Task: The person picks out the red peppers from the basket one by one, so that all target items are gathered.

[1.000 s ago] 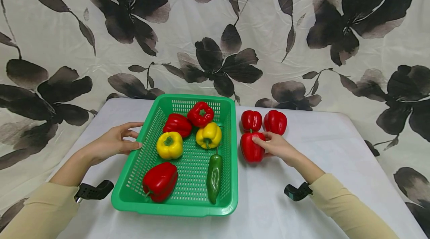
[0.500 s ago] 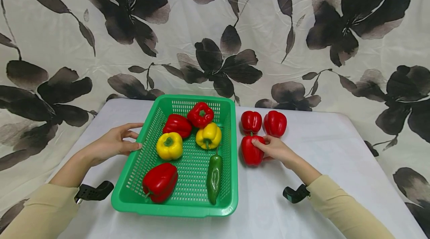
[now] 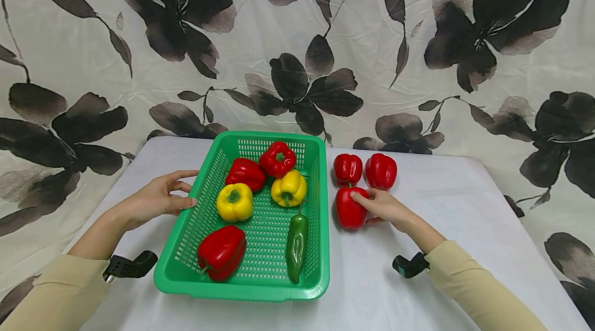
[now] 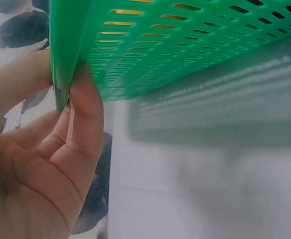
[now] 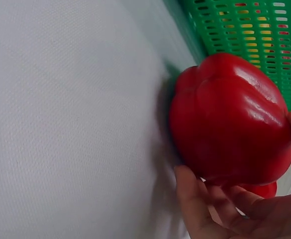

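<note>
My left hand (image 3: pixel 155 195) pinches the left rim of a green plastic basket (image 3: pixel 241 292); the left wrist view shows fingers on both sides of that rim (image 4: pixel 65 50). Inside lie red bell peppers (image 3: pixel 222 252), two yellow bell peppers (image 3: pixel 234 202) and a long green chili pepper (image 3: pixel 296 248). To the basket's right, my right hand (image 3: pixel 388 209) grips a red bell pepper (image 3: pixel 350 209), thumb on top and fingers at its right side. In the right wrist view this pepper (image 5: pixel 230 119) is close to the white tabletop; whether it touches is unclear.
Two more red bell peppers, one at the left (image 3: pixel 347 168) and one at the right (image 3: pixel 381 171), stand just behind the held one. A white cloth covers the table (image 3: pixel 446 191). Floral fabric (image 3: pixel 297 36) hangs along its back edge.
My right hand and its red bell pepper have shifted slightly towards me, away from the two peppers behind. The left hand and the basket have stayed in place.
</note>
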`<control>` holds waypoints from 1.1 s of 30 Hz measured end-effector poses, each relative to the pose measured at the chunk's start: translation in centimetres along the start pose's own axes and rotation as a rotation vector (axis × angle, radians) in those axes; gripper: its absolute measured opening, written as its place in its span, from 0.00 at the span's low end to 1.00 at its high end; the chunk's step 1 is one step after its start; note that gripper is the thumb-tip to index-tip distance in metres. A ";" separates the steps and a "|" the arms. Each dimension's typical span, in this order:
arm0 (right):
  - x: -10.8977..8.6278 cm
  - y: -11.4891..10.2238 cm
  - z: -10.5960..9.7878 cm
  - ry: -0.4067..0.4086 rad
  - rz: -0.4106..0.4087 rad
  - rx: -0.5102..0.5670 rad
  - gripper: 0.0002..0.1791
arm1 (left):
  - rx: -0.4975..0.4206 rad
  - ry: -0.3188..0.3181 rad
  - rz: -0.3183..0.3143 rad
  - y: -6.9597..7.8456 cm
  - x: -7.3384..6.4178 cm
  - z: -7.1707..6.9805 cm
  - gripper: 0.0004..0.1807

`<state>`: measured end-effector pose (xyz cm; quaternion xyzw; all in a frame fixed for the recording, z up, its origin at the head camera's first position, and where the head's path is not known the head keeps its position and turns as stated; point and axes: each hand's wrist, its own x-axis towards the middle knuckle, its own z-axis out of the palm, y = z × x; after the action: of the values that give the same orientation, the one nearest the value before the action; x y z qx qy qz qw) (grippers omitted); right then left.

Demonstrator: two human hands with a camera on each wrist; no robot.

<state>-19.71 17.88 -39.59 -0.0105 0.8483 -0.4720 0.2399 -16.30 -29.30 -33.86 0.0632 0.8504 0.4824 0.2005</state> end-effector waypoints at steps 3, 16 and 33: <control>0.1 0.0 -0.1 -0.009 -0.001 0.000 0.37 | 0.000 0.000 0.001 0.0 0.0 0.0 0.45; 0.0 -0.2 -0.1 -0.023 0.036 -0.028 0.36 | 0.000 -0.011 0.004 -0.1 0.1 -0.1 0.45; 0.1 -0.4 0.0 -0.034 0.060 -0.055 0.37 | -0.002 -0.008 0.000 -0.1 0.1 -0.1 0.45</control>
<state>-19.87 17.60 -39.32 0.0006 0.8567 -0.4409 0.2678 -16.43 -29.42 -33.96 0.0648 0.8490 0.4830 0.2042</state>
